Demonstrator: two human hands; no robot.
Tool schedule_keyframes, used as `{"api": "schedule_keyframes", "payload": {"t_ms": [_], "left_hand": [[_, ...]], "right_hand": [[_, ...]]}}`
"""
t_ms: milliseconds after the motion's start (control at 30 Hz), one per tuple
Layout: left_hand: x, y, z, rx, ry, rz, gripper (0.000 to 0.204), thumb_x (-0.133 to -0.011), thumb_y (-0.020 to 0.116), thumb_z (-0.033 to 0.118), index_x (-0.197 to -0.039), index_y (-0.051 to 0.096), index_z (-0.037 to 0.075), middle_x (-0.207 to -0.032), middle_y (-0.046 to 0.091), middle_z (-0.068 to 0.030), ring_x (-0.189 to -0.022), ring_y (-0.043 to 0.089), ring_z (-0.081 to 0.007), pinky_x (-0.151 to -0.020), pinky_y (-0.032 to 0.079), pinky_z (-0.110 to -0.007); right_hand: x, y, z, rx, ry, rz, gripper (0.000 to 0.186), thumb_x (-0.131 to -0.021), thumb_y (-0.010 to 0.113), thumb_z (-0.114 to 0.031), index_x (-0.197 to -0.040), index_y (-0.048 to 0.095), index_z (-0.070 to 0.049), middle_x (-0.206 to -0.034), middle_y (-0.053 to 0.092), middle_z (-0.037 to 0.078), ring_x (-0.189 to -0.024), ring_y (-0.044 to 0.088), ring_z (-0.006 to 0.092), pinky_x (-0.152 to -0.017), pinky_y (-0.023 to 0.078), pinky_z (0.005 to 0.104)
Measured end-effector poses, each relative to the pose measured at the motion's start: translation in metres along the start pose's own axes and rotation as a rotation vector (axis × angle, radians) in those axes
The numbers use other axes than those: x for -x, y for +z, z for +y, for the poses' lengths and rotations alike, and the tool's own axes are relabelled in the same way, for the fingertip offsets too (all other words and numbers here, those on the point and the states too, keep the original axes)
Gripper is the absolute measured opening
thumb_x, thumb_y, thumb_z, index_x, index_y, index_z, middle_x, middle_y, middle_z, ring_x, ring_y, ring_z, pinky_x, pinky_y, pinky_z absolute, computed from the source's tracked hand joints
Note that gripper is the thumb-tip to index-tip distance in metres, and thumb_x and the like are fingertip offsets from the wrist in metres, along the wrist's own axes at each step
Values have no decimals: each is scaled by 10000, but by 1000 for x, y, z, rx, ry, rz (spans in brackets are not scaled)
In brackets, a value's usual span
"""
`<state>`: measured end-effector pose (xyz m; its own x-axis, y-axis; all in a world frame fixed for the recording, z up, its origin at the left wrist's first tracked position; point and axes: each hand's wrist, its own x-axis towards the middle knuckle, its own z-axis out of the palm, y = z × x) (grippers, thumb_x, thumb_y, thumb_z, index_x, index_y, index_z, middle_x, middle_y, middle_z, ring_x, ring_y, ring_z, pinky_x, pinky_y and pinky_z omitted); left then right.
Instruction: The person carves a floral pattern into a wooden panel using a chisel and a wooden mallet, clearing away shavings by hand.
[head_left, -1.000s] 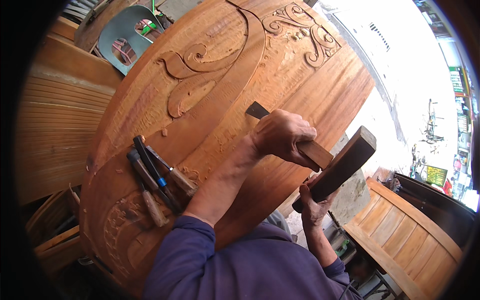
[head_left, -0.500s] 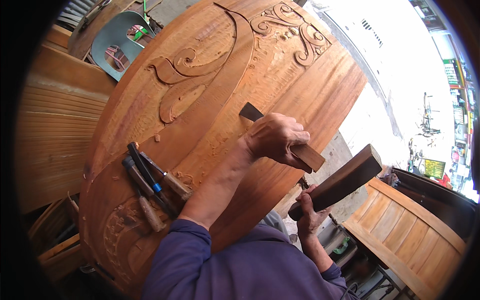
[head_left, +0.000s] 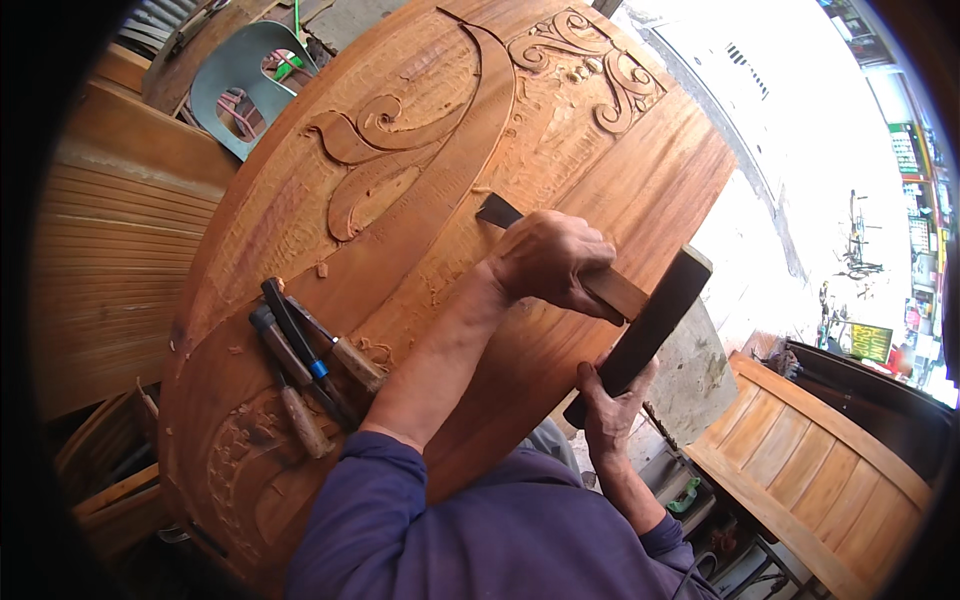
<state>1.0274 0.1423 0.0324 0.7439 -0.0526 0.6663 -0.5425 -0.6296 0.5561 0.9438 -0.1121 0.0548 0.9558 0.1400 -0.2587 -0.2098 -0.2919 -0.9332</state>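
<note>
Ribbed wooden board (head_left: 120, 250), brown, at the far left. Chair (head_left: 225, 95), grey-green, with cut-out gaps, outside the curved left edge of the work. Carved panel (head_left: 255, 215), large, reddish-brown, lying face up beneath both hands; curved on its left, straight on its right. Shallow carving (head_left: 240, 470) toward its near left end, partly dark and littered with chips.

Hand tools, four, loosely clustered toward the near left edge: a grey-brown handle (head_left: 275, 345); a short wooden handle (head_left: 303, 425); a black tool with a blue band (head_left: 300, 330); a wooden-handled blade (head_left: 357, 363). Wood chip (head_left: 321, 270), single, beyond them. Large scroll (head_left: 345, 143), standing in clear relief in the far left part, its outline cut.

Chisel (head_left: 615, 295), flat dark blade directed toward the far left, its edge in the tool-marked middle ground, pale sliver just beside. Left hand (head_left: 552, 262), closed firmly round the chisel. Corner scroll (head_left: 628, 85), fully shaped, at the far right corner; rippled ground between the scrolls appears roughed rather than smoothed. Strip along the straight right edge: plain, uncarved.

Right hand (head_left: 612, 410), gripping the lower part of a mallet (head_left: 655, 325), dark, block-shaped, raised at the chisel's butt; contact cannot be told. Slatted wooden panel (head_left: 810, 470), pale, at right, well apart.
</note>
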Motion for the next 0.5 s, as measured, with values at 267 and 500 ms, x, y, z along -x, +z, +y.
{"api": "schedule_keyframes", "payload": {"t_ms": [267,500], "left_hand": [[1,0,8,17,3,-62,635,-694,916,710,-759,650,137,-718,636,-42,-678,697,-271,-603,564,-416],[-6,-5,5,67,-32,-12,641,-706,911,725,-749,656,138,-712,648,-46,-655,698,-284,-591,566,-415]], "right_hand": [[12,-6,-16,-233,-96,54,409,-951,794,-94,-1244,513,-42,-961,623,92,-785,656,180,-724,566,338],[7,7,-23,-71,-119,23,480,-934,802,-53,-1305,498,-67,-978,616,68,-848,637,161,-776,552,335]]}}
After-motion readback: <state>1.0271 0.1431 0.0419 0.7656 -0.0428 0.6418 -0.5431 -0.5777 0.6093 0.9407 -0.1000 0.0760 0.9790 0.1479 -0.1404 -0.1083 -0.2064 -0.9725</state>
